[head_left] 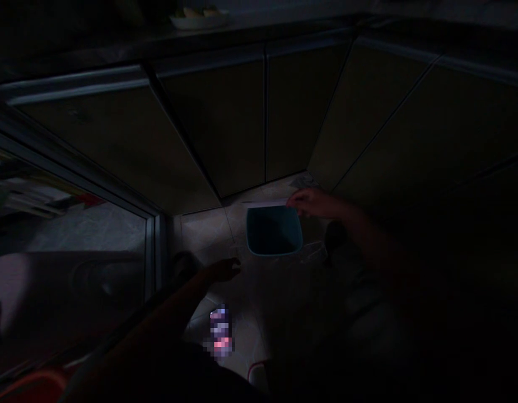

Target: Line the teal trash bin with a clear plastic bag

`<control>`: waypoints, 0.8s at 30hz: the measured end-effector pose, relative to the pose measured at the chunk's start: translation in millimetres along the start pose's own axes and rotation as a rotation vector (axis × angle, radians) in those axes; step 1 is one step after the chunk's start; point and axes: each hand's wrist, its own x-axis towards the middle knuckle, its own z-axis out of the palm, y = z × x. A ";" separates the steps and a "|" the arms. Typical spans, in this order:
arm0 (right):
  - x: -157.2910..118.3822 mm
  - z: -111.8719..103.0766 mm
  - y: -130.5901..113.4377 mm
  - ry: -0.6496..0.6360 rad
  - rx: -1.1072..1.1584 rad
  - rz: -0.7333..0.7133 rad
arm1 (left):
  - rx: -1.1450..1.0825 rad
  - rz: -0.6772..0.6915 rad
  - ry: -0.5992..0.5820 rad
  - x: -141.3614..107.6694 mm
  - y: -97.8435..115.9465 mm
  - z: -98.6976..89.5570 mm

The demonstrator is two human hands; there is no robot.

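Observation:
The scene is very dark. A teal, roughly square bin stands on the tiled floor, its inside in shadow. My right hand is at the bin's far right corner, fingers bent together near a thin pale strip that lies along the far rim. Whether the fingers grip the strip or the rim is too dark to tell. My left hand hovers to the left of the bin, apart from it, its fingers dim and partly curled. Below that hand, a lit phone screen, pixelated, shows on the floor.
Cabinet doors rise beyond the bin, under a counter bearing a plate of food. A metal door frame stands at the left. An orange rim shows at the bottom left.

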 end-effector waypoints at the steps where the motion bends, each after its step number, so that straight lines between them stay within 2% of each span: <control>1: 9.2 -3.7 -1.5 0.098 0.000 -0.047 | 0.008 0.001 -0.004 -0.3 -1.3 0.9; 5: 44.1 -12.7 6.6 0.419 -0.122 -0.173 | 0.043 0.002 -0.014 -2.5 -6.7 3.0; 8: 61.1 -16.0 17.9 0.571 -0.288 -0.219 | 0.051 -0.016 -0.021 -3.0 -10.6 5.1; 10: 67.5 -16.3 24.1 0.591 -0.367 -0.209 | 0.049 -0.029 -0.023 -2.6 -12.6 6.8; 17: 72.9 -11.0 33.4 0.528 -0.482 -0.133 | 0.055 -0.036 -0.014 0.4 -14.4 8.0; 24: 49.4 -6.7 25.4 0.614 -0.536 -0.138 | 0.109 -0.071 0.025 9.9 -18.6 8.2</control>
